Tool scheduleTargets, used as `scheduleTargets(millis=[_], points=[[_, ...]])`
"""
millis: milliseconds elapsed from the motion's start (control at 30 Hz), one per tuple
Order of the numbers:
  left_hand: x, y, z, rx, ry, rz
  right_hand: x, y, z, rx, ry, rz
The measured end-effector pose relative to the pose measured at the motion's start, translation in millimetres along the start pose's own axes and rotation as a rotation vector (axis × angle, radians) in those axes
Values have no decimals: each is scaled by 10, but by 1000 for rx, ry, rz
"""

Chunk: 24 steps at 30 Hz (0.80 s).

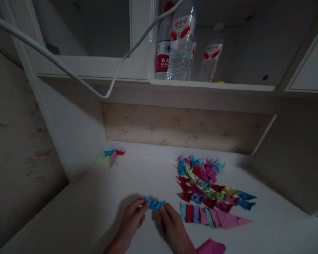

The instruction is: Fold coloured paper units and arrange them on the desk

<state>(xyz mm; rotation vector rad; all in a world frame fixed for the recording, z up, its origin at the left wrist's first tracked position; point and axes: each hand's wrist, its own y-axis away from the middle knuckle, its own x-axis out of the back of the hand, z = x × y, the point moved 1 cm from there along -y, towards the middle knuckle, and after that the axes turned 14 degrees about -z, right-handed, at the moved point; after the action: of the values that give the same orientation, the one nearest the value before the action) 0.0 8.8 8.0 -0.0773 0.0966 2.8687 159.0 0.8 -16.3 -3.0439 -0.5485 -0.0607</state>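
Head view shows the blue paper (155, 204) pinched at both ends: the left grip (132, 212) has thumb and forefinger closed on its left end, the right grip (173, 222) on its right. The paper sits between the two, over the desk (148, 176); whether it rests on it, I cannot tell. Since its raised middle folds have no fingers on them, light, even pressure at the ends should serve best; a hard pull would likely open the creases, a squeeze inward would buckle them. Level wrists should keep it from twisting. Care is worth taking on the right: the flat row (218, 218) lies just beside the right grip, the folded rows (210, 194) beyond it, and the magenta sheet (212, 247) near that wrist, where a sleeve or forearm could drag it.
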Motion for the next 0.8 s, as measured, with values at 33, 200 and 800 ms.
scheduleTargets(millis=[33, 200, 800], points=[[5, -4, -15, -3, -13, -13, 2, -1, 9, 4, -12, -7], [9, -12, -43, 19, -55, -41, 8, 4, -13, 10, -35, -13], [-12, 35, 18, -12, -134, -19, 80, -177, -256, 48, -185, 30]])
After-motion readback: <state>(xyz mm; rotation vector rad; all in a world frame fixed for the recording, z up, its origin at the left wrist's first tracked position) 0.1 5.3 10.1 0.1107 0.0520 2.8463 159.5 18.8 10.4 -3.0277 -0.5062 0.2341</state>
